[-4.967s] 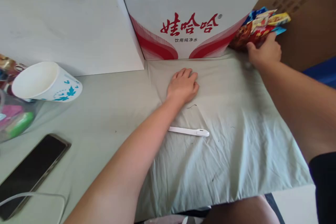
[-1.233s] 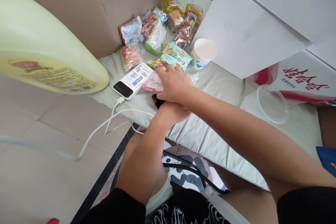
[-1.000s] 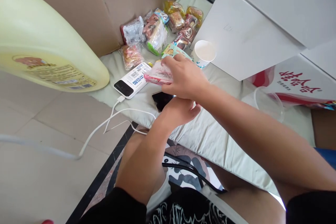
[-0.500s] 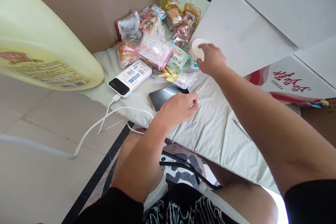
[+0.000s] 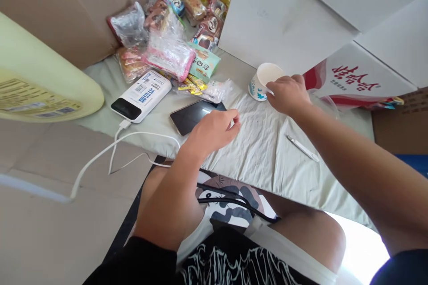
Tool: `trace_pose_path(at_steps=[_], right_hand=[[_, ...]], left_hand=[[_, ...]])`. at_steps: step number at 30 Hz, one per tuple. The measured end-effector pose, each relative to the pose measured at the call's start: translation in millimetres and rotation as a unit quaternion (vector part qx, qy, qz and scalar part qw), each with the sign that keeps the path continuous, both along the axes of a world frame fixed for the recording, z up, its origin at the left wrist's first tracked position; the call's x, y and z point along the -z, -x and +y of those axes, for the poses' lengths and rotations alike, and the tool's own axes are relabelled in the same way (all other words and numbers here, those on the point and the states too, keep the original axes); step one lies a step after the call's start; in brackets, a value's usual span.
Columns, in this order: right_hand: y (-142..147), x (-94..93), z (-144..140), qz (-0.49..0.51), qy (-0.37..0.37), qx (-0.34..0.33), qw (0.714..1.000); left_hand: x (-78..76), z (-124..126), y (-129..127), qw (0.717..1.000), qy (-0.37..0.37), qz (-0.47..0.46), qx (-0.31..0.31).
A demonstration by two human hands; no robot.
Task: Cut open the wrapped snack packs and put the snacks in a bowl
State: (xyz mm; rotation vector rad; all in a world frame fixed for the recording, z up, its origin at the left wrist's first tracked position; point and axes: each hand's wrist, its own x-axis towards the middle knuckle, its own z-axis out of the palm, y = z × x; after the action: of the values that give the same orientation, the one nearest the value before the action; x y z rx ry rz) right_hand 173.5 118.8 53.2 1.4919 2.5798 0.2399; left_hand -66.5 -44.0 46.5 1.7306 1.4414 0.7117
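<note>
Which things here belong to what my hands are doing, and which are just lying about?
In use:
paper cup with blue leaf print, at your right hand

Lying about:
smartphone, partly behind your left hand
white power bank
wrapped snacks
slim white tool

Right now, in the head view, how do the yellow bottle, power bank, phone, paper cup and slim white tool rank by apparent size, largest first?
1. Yellow bottle, cut off by the frame; nearness may enlarge it
2. Power bank
3. Phone and paper cup: too close to rank, both partly covered
4. Slim white tool
</note>
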Motion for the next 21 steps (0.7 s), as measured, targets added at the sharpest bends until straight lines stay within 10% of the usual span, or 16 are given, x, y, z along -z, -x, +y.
trace_pose_path(at_steps=[6,15,21], right_hand=[[-19.0,-16.4,-36.5,0.08,-0.048,0.014,0.996],[141.7,22.0,-41.1,0.262,0.16,0.081,0.948],[151.7,53.6,-8.7,0.459,0.233,0.181,0.838]], left_hand=[[-2.5,1.9,-10.6,1.0,0.002,0.006,0.009],[2.5,7.1,-3.9,0.997,0.016,0.08,-0.012],[-0.4,4.1,4.6,0.998,0.03,0.059,0.003]])
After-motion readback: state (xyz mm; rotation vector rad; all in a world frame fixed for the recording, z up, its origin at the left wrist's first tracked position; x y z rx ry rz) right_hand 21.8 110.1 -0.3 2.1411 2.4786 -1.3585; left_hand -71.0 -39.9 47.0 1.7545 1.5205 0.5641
